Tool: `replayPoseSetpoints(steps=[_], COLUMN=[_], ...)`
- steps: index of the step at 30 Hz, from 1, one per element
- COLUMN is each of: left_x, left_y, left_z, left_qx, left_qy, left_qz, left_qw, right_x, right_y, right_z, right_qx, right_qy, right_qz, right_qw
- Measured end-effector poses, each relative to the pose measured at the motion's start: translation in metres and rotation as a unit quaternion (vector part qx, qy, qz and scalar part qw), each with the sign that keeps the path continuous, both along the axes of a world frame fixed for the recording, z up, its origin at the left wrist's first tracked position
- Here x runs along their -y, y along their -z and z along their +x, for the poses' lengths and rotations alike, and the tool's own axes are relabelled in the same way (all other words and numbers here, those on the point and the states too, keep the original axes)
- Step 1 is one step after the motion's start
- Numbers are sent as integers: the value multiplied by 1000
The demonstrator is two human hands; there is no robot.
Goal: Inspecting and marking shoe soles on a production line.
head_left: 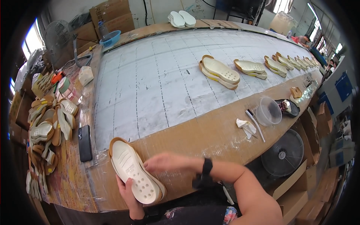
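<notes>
A cream shoe sole (132, 169) with a tan rim and round holes at its near end lies tilted at the table's front edge. My left hand (131, 195) grips its near left side, with the thumb on the sole's upper face and the other fingers partly hidden beneath. At the sole's right edge is my right hand (161, 162), blurred by motion. Its fingers are too smeared to show whether they hold anything. Farther right on the table, pairs of similar soles (219, 71) stand in a row that runs away to the far right.
Piled soles (45, 129) lie at the left beside a black phone (85, 142). To the right are a clear plastic tub (268, 111), a crumpled white cloth (246, 128), a white brush-like tool (256, 125) and a round fan (282, 154) below the table edge. White soles (182, 18) sit at the back.
</notes>
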State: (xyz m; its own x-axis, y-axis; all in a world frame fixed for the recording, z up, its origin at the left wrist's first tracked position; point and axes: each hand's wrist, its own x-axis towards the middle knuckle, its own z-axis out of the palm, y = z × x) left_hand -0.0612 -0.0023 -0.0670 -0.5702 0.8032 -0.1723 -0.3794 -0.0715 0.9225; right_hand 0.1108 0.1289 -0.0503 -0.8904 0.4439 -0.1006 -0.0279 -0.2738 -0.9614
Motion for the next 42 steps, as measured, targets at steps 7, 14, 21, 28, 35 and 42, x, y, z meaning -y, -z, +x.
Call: replayPoseSetpoints(steps=[7, 14, 21, 28, 35, 42], left_x=[-7, -2, -1, -8, -3, 11], left_y=[1, 5, -4, 0, 1, -54], left_z=[13, 8, 2, 14, 9, 1], left_qx=[-34, -29, -13, 14, -17, -303], left_qy=[-40, -37, -15, -30, -3, 18], left_qz=[2, -31, -20, -8, 10, -6], left_qw=[999, 998, 1000, 999, 1000, 953], right_x=[-272, -291, -300, -295, -226, -69], right_y=[67, 84, 82, 98, 26, -10], right_z=[200, 313, 301, 263, 150, 82], right_qx=[159, 372, 401, 86, -10, -179], right_qy=[785, 761, 735, 671, 476, 189], right_qz=[349, 203, 167, -12, -218, -285], right_qw=[486, 492, 520, 736, 852, 923])
